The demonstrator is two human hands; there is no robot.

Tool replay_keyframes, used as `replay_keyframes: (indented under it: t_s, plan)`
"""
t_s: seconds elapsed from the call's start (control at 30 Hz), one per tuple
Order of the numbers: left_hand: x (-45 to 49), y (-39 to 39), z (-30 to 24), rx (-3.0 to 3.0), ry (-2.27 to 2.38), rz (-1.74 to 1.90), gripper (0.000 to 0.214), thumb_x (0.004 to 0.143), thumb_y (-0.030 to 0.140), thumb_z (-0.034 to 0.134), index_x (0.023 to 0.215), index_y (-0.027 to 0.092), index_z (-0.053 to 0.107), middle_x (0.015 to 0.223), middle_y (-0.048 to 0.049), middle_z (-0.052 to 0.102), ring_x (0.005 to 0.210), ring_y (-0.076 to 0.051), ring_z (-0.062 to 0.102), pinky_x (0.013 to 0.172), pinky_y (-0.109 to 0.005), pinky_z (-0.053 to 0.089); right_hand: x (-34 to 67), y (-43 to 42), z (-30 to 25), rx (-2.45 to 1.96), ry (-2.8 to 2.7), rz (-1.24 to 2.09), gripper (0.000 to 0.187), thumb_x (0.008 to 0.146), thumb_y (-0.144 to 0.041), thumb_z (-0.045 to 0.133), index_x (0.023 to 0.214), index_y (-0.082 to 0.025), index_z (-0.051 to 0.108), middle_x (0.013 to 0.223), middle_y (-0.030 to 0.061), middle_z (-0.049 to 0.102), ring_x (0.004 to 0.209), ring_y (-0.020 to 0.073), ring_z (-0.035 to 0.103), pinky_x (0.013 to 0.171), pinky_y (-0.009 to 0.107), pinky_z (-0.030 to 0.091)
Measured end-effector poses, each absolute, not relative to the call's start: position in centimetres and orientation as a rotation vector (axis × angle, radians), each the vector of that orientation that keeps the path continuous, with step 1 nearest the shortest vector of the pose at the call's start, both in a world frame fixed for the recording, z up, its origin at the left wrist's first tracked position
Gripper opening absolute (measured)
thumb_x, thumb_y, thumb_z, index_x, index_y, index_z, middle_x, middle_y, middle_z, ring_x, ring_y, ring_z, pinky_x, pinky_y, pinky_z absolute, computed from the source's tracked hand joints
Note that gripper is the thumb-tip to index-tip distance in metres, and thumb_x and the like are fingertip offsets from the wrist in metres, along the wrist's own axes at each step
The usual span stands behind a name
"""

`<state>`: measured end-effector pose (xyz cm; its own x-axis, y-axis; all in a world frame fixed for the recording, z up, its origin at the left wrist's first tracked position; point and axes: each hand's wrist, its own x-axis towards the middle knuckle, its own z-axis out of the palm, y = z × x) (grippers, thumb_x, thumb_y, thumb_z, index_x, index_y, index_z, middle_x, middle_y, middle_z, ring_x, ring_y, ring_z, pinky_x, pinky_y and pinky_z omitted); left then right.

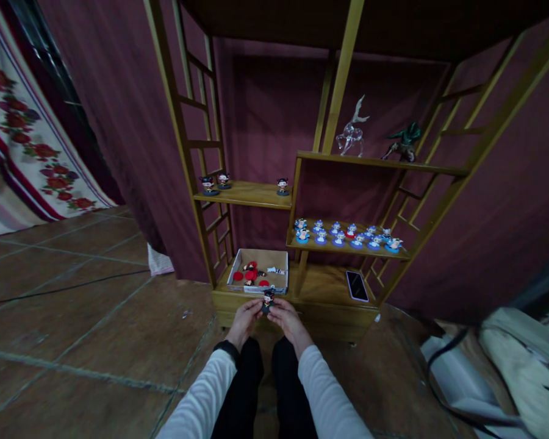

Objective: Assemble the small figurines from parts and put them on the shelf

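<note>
My left hand (246,319) and my right hand (287,319) meet in front of me, fingers closed together on a small dark figurine (268,301) with a red and black top. They hover just in front of a shallow cardboard box (258,271) on the bottom board of a wooden shelf unit (329,286). The box holds several red and black figurine pieces. Both arms wear white sleeves, and a dark band sits on my left wrist.
Three similar figurines (222,180) stand on the left middle shelf. Several blue-based figurines (343,235) fill the right shelf. A phone (357,285) lies on the bottom board. A glass deer (351,131) and a green figure (405,141) stand on top. Bags (498,366) lie at right.
</note>
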<state>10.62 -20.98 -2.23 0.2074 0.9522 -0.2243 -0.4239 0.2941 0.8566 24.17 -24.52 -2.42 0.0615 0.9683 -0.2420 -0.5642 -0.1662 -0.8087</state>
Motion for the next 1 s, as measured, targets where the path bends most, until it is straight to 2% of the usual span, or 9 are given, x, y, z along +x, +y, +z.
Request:
replay_keyframes:
  t_s: [0.17,0.5,0.73,1.0]
  plan:
    - [10.5,-21.4,-2.1,0.746,0.891,1.107,0.022,0.057,0.016,0.076,0.078,0.012,0.068,0.071,-0.0045,0.067,0.056,-0.008,0.058,0.055,-0.019,0.044,24.3,-24.4,-2.6,-0.951,-0.562,1.457,0.036,0.050,-0.024,0.076,0.083,-0.019,0.063,0.081,0.0026,0.065,0.072,0.0155,0.062,0.072,0.032,0.049]
    - [10.7,-21.5,-2.1,0.812,0.846,0.988,0.040,0.051,0.012,0.078,0.088,0.013,0.066,0.070,-0.0027,0.066,0.055,-0.007,0.056,0.054,-0.018,0.040,24.4,-24.3,-3.2,-0.957,-0.525,1.407,0.035,0.055,-0.031,0.073,0.086,-0.017,0.064,0.084,0.0060,0.069,0.077,0.0168,0.063,0.073,0.031,0.049]
    - [10.9,-21.8,-1.9,0.867,0.843,1.009,0.046,0.046,0.012,0.079,0.091,0.013,0.065,0.071,-0.0031,0.066,0.060,-0.009,0.057,0.059,-0.020,0.040,24.5,-24.2,-2.9,-0.967,-0.549,1.461,0.037,0.051,-0.022,0.075,0.086,-0.017,0.065,0.088,0.0053,0.068,0.083,0.0186,0.063,0.077,0.033,0.049]
    - [11.3,-22.2,-1.6,0.973,0.881,1.068,0.046,0.046,0.013,0.078,0.090,0.012,0.063,0.068,-0.0014,0.064,0.060,-0.011,0.056,0.061,-0.022,0.041,24.5,-24.5,-2.9,-0.963,-0.585,1.449,0.038,0.053,-0.020,0.072,0.090,-0.019,0.064,0.091,0.0049,0.067,0.087,0.0184,0.062,0.079,0.033,0.047]
